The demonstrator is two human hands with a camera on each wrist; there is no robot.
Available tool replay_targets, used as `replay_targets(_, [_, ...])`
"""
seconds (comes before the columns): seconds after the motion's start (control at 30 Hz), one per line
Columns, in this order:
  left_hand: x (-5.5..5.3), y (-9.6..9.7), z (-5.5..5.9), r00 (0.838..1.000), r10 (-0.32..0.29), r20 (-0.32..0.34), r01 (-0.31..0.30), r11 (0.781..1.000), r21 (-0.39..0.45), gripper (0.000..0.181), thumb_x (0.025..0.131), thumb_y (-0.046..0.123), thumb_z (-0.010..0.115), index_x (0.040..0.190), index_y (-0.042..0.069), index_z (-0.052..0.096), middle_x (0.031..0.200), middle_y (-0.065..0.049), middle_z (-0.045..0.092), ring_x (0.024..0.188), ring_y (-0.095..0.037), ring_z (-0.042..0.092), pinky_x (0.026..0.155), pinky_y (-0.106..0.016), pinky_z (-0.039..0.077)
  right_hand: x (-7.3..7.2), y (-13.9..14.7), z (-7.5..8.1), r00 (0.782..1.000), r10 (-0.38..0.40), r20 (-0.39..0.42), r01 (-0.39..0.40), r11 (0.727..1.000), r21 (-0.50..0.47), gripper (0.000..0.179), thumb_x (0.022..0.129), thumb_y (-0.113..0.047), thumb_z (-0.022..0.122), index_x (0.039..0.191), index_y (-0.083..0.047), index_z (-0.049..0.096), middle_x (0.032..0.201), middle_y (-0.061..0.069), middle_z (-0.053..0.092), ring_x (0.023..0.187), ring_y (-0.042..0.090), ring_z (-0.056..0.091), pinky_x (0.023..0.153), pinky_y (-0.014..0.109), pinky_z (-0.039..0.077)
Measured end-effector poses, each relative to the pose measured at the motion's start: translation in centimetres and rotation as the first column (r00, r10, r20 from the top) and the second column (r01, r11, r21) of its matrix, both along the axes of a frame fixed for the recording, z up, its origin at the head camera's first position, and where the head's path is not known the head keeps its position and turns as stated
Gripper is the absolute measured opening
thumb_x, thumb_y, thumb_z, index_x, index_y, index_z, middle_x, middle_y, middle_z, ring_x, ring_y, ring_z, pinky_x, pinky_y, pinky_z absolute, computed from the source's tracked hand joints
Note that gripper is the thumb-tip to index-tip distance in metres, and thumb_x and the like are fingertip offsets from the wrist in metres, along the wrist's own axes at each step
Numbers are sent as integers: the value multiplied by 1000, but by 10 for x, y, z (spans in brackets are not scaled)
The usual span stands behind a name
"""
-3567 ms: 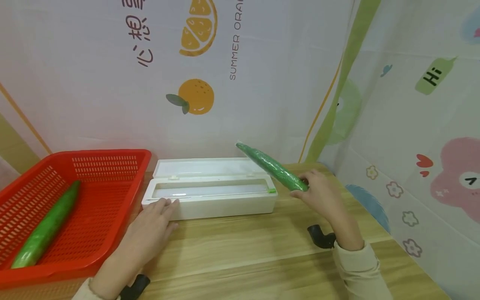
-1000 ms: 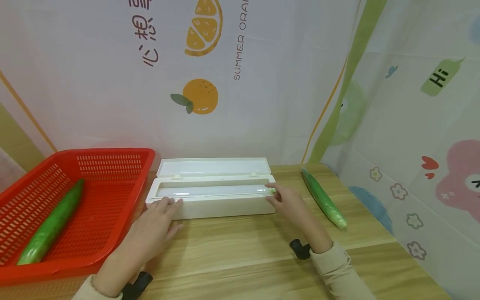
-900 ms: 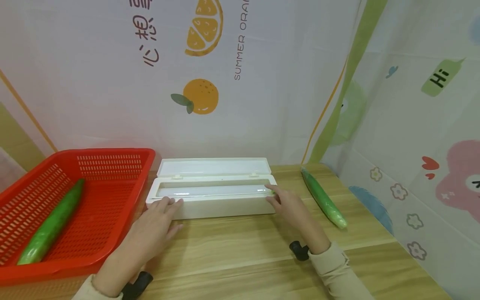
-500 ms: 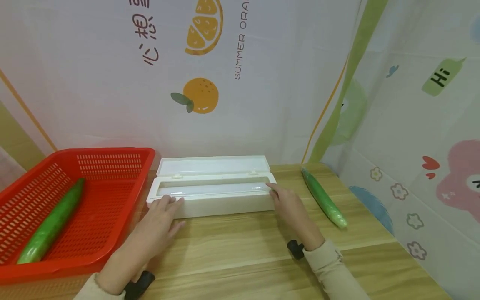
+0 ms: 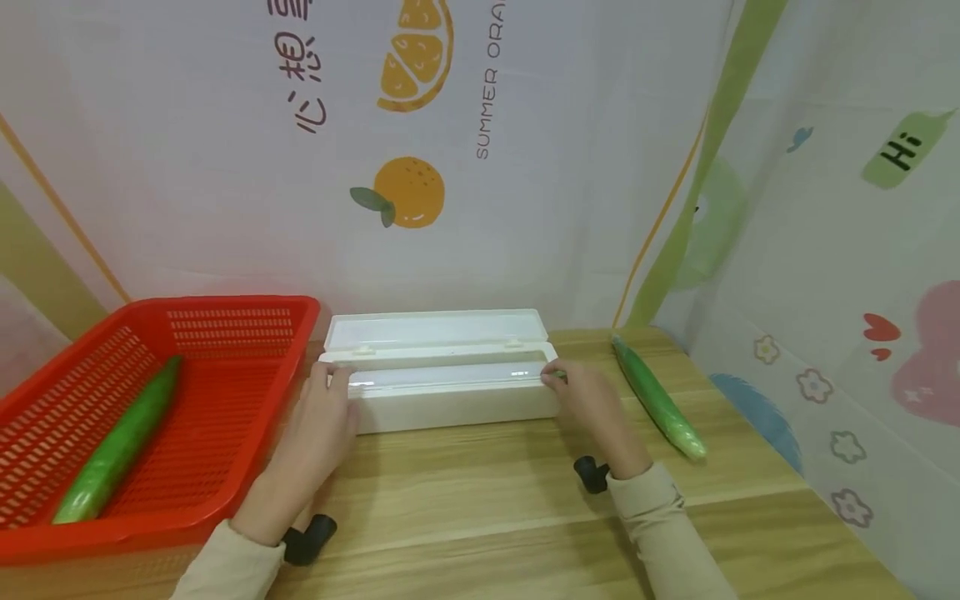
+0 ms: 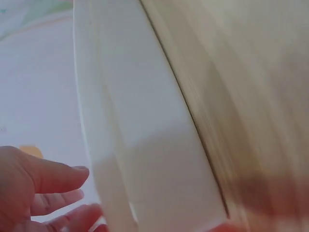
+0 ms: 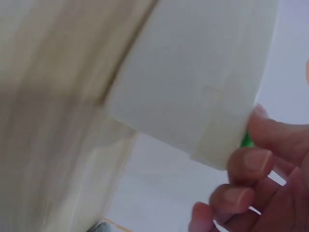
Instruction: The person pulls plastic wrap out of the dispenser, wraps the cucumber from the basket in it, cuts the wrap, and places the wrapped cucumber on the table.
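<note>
The white cling film box (image 5: pixel 457 407) stands on the table, its lid (image 5: pixel 438 330) raised at the back and a pale roll (image 5: pixel 450 377) inside. At its left end, my left hand (image 5: pixel 318 417) reaches over the top corner, fingers loosely bent; in the left wrist view the thumb (image 6: pixel 63 179) is beside the box edge. My right hand (image 5: pixel 588 400) is at the right end, pinching the small green slider (image 7: pixel 247 141) between thumb and finger, mostly hidden by them. Right of that hand lies a film-wrapped cucumber (image 5: pixel 660 400).
A red plastic basket (image 5: pixel 247 433) stands at the left with another shiny cucumber (image 5: pixel 120 442) in it. Behind the wooden table (image 5: pixel 450 508) hangs a printed cloth (image 5: pixel 525 208), and a second printed cloth borders the right side.
My right hand has laid down the wrapped cucumber it held and moved to the green slider. My left hand has shifted from the box's front edge up over its left corner.
</note>
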State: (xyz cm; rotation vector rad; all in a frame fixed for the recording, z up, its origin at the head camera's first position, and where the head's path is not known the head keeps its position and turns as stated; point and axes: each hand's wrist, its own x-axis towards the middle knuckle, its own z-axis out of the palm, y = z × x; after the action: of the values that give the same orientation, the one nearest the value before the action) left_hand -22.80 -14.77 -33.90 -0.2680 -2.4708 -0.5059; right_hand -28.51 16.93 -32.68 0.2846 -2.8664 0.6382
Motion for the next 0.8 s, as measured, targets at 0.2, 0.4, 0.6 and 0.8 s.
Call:
replay_targets(0.2, [-11,-9,3,983,49,178,-63,995,76,35,87,5,60,119,-8,54,111,-30,50,101,-43,44,83,-52,43,-1,3,8,998,-7,58,6,1000,12,21,93,-24,57,105,-12,68,94,10,68,73,19,58,59,30,44])
replay_targets(0.4, [-20,-12,0,980,27,196,-56,988,143,27,89,8,58,113,-4,61,107,-29,55,98,-41,43,78,-48,41,-1,4,9,998,-14,54,15,1000,-12,20,92,-24,58,103,-11,68,93,11,69,67,17,54,55,27,40])
replay_targets(0.6, [-25,-10,-2,983,18,184,-43,990,135,21,90,7,55,107,2,67,110,-27,56,98,-41,42,80,-49,35,-2,4,5,999,-17,46,20,998,-61,20,92,-23,57,103,-9,68,97,12,68,77,20,59,62,32,46])
replay_targets(0.8, [-27,-7,2,957,57,285,-93,989,112,18,92,10,51,101,1,64,114,-27,51,100,-40,39,81,-49,34,-5,-2,-1,999,-43,-26,41,996,-74,19,91,-20,59,100,-7,69,83,10,66,59,14,43,54,27,37])
